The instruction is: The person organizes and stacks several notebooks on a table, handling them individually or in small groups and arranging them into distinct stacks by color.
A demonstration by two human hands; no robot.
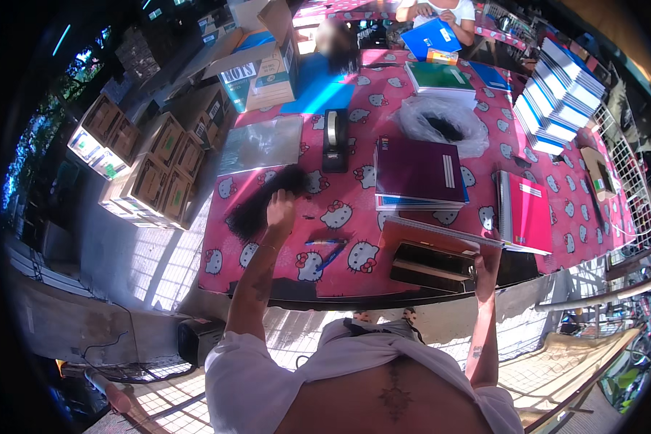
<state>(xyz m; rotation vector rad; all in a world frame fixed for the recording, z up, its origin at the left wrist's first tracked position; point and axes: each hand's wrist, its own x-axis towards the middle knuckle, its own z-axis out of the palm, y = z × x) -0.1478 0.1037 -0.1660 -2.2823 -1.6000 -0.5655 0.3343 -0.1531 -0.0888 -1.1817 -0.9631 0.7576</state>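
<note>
1. The bench (354,217) is a long table under a pink printed cloth with white cartoon cat faces; sunlight falls across its far end.
2. Brown cardboard cartons (152,170) are stacked on the floor to the left, flaps open on some; a wire rack (629,181) stands to the right.
3. A tall stack of blue-and-white notebooks (560,94) leans at the far right; a purple notebook (418,170) tops a smaller pile mid-bench, and a red spiral notebook (524,213) lies beside it.
4. A crumpled clear plastic bag (441,123) and a flat clear plastic sheet (260,145) catch glare.
5. An orange-covered notebook (430,239) sits at the near edge, its dark underside in shadow; the right hand (488,260) grips its right corner.
6. The left hand (281,210) is closed on a dark, soft bundle (257,206) whose material is hard to make out.
7. A black tape dispenser (334,141) stands upright; two blue pens (329,249) lie between the hands.
</note>
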